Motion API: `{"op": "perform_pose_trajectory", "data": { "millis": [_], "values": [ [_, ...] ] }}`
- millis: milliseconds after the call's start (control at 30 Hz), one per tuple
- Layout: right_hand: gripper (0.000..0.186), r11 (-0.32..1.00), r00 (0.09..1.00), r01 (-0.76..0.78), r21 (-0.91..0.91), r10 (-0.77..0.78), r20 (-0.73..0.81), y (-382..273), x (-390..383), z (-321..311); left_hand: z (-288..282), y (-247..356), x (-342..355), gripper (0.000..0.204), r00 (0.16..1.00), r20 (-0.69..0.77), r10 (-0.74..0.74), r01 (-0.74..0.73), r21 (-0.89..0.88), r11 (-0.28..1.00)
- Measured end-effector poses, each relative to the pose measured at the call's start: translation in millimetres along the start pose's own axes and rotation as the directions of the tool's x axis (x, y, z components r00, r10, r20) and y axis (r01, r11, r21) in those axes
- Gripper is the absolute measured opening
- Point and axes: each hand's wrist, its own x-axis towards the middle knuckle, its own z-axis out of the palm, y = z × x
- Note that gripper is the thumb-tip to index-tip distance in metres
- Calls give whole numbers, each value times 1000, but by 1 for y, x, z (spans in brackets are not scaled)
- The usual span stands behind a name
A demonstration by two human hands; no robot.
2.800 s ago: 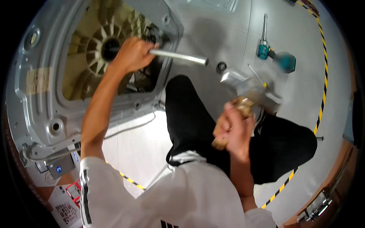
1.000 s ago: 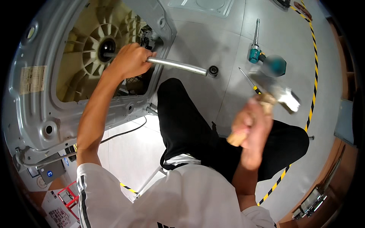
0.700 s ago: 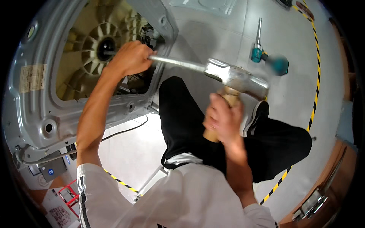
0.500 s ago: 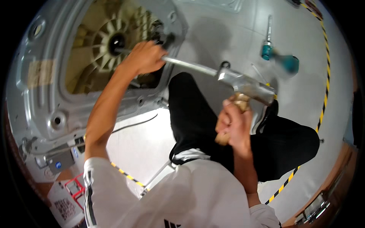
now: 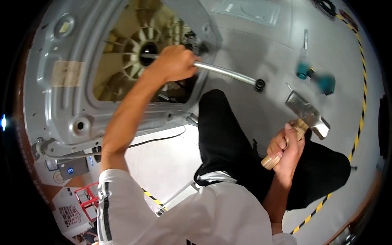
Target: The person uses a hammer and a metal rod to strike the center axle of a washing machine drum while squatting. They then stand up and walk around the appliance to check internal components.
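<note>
My left hand [image 5: 177,62] is closed around a long metal bar [image 5: 224,71]. One end of the bar reaches into the dark hub [image 5: 149,54] of a ribbed, cream plastic drum back [image 5: 125,63]. Its other end, a dark round ring, points toward my right side. My right hand [image 5: 289,148] grips the wooden handle of a hammer [image 5: 307,114]. The hammer's shiny metal head is apart from the bar's ring end, to its right and nearer to me. My fingers hide the middle of the bar and part of the handle.
A grey metal housing [image 5: 92,87] frames the drum back. Farther off on the floor lie a teal-handled screwdriver [image 5: 303,67], a blurred teal tool [image 5: 324,81] and a clear plastic tray [image 5: 247,11]. A grey cable [image 5: 159,139] runs below the housing. Yellow-black tape [image 5: 362,102] edges the floor.
The hammer head has moved off the bar's ring end, to the right and toward me, in my right hand. My left hand stays on the bar. The whole view has shifted slightly.
</note>
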Motion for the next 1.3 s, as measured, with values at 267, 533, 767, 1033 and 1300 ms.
{"op": "perform_pose_trajectory", "data": {
  "millis": [267,533,767,1033,1300],
  "values": [
    [25,815,880,322,481,-445,166,-27,6,-24,-2,-2,-3,15,993,45,-105,105,7,994],
    [11,997,990,-55,-53,62,126,21,-8,32,-8,3,-12,14,977,143,-156,147,74,986],
    [22,903,949,315,291,-305,-79,-27,-3,12,-9,9,-1,18,996,-59,-72,71,-25,997],
    [14,981,970,-102,-167,135,204,28,-1,26,5,-3,-17,18,996,84,-9,1,94,996],
    [17,995,995,-96,17,96,41,19,3,6,1,1,-4,10,994,-56,94,-92,47,995]
  ]
}}
